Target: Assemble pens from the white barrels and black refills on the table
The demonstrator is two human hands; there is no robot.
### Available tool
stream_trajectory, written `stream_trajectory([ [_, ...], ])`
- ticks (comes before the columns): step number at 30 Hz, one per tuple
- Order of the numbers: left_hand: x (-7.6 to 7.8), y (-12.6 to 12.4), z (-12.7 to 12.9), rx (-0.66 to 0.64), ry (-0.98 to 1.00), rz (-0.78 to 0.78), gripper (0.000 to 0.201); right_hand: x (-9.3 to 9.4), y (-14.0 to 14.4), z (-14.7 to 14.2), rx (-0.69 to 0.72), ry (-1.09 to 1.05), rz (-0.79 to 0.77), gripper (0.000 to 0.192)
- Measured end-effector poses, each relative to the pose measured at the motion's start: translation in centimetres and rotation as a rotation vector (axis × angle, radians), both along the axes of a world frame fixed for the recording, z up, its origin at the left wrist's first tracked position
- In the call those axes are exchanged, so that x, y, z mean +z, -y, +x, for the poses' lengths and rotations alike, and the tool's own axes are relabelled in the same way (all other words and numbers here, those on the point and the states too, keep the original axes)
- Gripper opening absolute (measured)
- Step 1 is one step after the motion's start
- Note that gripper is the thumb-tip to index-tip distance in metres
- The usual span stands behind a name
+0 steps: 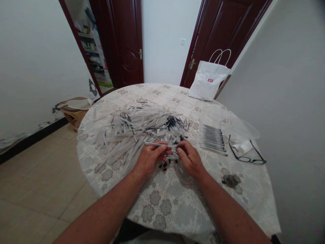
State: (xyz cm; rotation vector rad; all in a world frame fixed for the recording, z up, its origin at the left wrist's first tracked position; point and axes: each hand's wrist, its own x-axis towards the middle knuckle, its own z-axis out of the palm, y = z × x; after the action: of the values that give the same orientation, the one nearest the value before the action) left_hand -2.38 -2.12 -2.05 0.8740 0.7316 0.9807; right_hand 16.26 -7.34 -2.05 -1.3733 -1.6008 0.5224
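A slim translucent pen barrel (153, 144) lies level in my left hand (149, 158), between thumb and fingers. At the barrel's right end, the fingertips of my right hand (191, 158) are pinched together; whether a small part is between them is hidden. Under and beyond both hands spreads a big heap of clear pen barrels (124, 145). Thin dark pen refills (174, 122) are bunched on the heap's right side. Small black caps (164, 166) lie on the tablecloth just below my fingers. To the right, a neat row of pens with dark tips (213, 139) is laid side by side.
A round table with a flowered cloth (162, 210) carries everything. Black-framed glasses (247, 160), crumpled white paper (242, 147) and a small dark metallic object (231, 181) are at the right. A white paper bag (209, 81) stands at the back. A wooden stool (73, 113) is left.
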Motion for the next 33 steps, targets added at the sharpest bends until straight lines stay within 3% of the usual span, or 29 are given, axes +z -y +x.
stream_trajectory([
  [4,0.0,0.0,0.0,-0.013,-0.011,0.006,0.032,0.3,0.0,0.0,0.048,0.030,-0.047,0.023],
  [13,0.2,0.3,0.1,-0.027,0.017,-0.009,0.034,0.0,0.1,-0.4,0.105,-0.135,-0.164,0.048],
  [19,0.1,0.3,0.1,-0.006,-0.011,0.039,0.032,-1.2,-0.4,-0.7,0.138,-0.484,-0.399,0.050],
  [26,0.2,0.1,-0.1,0.034,-0.032,0.041,0.031,-1.0,-0.2,-0.5,0.076,-0.222,-0.118,0.026],
  [30,0.3,0.3,0.0,0.006,-0.045,0.053,0.035,-0.7,0.0,-0.3,0.055,-0.090,-0.088,0.022],
  [33,0.2,0.4,0.1,-0.010,-0.048,0.058,0.036,-0.9,-0.1,-0.4,0.096,-0.176,-0.120,0.034],
])
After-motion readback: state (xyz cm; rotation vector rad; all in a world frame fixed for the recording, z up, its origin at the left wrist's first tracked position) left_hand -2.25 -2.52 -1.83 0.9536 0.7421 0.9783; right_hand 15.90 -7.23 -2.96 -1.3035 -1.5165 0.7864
